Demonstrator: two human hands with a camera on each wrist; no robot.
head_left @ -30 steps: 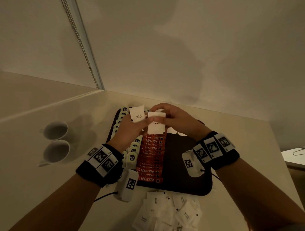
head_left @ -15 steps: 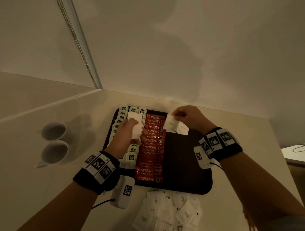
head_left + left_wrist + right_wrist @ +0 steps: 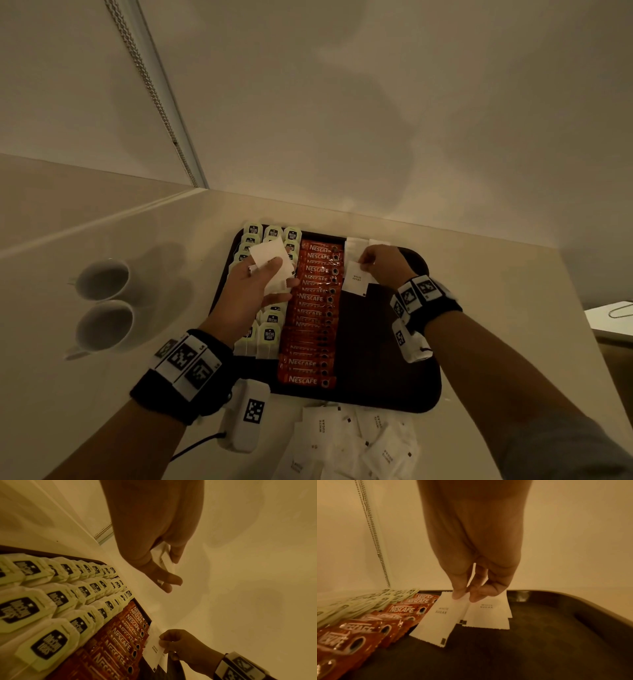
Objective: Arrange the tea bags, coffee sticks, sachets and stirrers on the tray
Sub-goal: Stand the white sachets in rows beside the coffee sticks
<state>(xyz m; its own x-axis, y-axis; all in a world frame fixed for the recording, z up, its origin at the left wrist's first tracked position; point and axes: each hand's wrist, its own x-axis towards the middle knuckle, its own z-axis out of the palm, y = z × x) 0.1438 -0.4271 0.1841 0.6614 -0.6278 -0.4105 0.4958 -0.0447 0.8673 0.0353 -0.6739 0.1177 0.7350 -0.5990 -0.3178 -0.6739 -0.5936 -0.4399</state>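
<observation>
- At the tray's far end, right hand (image 3: 385,265) fingertips (image 3: 458,595) pinch a white sugar sachet (image 3: 440,618), its lower edge on the tray (image 3: 394,377) beside the coffee sticks (image 3: 313,308).
- Left hand (image 3: 253,291) grips several sachets (image 3: 270,260) above the tea bags (image 3: 56,601).
- Loose sachets (image 3: 352,442) lie on the counter before the tray.

Dim warm light on plain pale walls (image 3: 376,102), a beaded blind chain (image 3: 150,92), cream countertop (image 3: 137,246) below

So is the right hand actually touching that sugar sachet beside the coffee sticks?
Touching. The right wrist view shows the right hand pinching the top edge of the sugar sachet.
</observation>
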